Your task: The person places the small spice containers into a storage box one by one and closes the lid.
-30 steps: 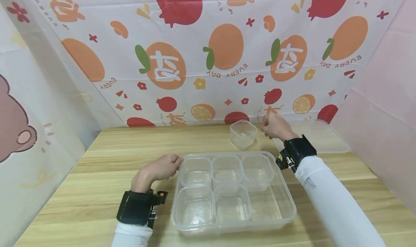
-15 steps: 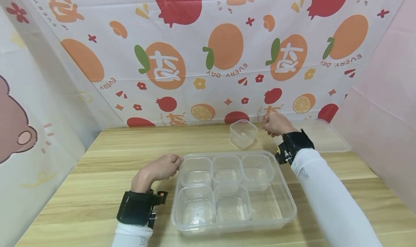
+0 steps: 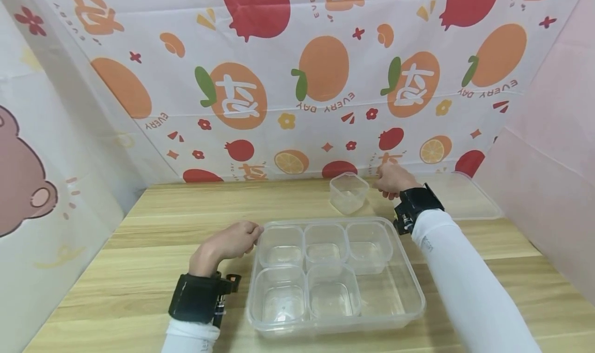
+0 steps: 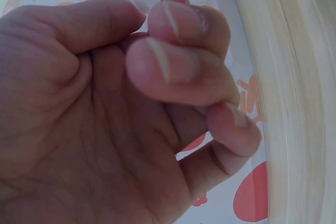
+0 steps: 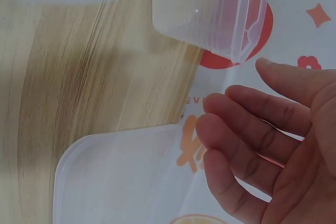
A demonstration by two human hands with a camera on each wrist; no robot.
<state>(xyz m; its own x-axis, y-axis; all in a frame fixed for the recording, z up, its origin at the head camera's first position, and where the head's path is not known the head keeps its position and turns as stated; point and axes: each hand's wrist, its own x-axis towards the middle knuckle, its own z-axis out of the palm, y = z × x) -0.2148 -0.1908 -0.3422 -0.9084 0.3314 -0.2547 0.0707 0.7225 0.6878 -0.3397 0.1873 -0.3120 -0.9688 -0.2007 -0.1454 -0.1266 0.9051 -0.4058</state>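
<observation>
A large clear plastic container (image 3: 381,293) stands on the table with several small clear plastic boxes (image 3: 283,296) in it; its near right part shows bare floor. My left hand (image 3: 232,240) is at its far left corner, fingers curled and thumb and index finger pinching the rim; the left wrist view shows the curled left fingers (image 4: 178,72) close up. Another small clear box (image 3: 348,194) stands apart behind the container. My right hand (image 3: 394,180) hovers just right of it, not touching it, fingers loosely bent and holding nothing, as the right wrist view shows.
A flat translucent lid (image 3: 465,198) lies at the back right, partly behind the right hand and wrist. A fruit-print cloth (image 3: 288,110) hangs along the table's back edge. Cloth walls rise at the left and right of the wooden table (image 3: 139,270).
My right forearm and wrist have swung slightly left, while the right hand stays near the separate small box. The left hand and the containers keep their places; the head view shifts a little.
</observation>
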